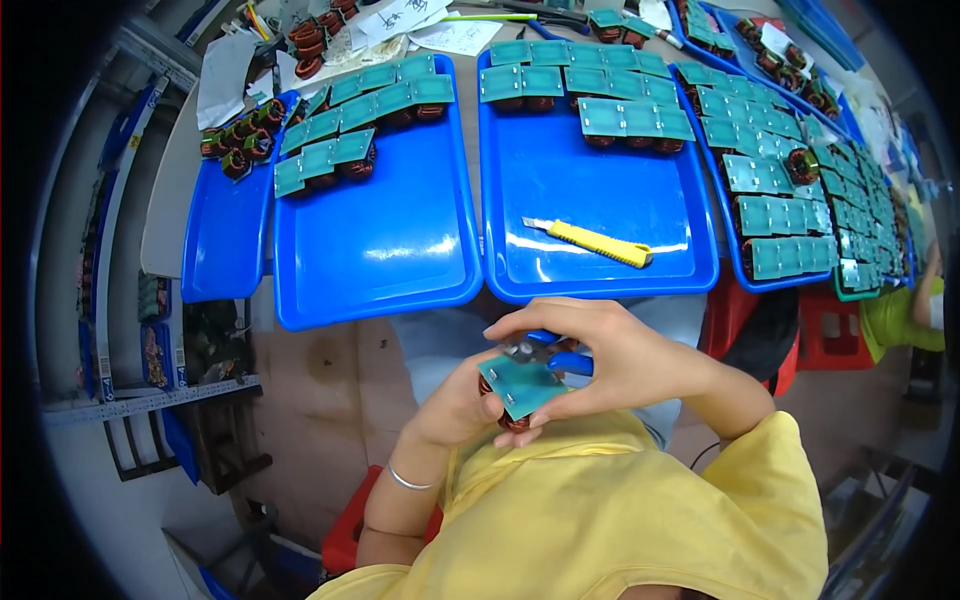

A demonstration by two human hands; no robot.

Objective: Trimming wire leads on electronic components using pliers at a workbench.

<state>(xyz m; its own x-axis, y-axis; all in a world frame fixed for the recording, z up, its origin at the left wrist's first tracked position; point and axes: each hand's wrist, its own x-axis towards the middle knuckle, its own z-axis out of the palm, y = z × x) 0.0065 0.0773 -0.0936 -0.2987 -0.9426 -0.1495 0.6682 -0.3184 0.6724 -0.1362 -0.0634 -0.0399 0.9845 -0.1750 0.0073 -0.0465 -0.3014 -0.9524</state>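
Over my lap, my left hand (pixel 462 402) is closed around a green circuit board (pixel 520 388) with copper-wound coils under it. My right hand (pixel 622 345) curls around blue-handled cutters (pixel 570 363), whose dark jaws lie over the board's far edge. Fingers of the right hand also reach the near side of the board. The exact contact of the jaws is too small to tell. Beyond my hands, a yellow utility knife (pixel 600 244) with its blade out lies in a blue tray (pixel 502 268).
Another blue tray (pixel 380 312) to the left and one (pixel 745 268) to the right hold rows of green boards on coils. Loose coils (pixel 243 140) sit far left. Papers (pixel 455 35) lie at the back. A metal shelf (pixel 180 400) stands left; red stools (pixel 835 330) stand right.
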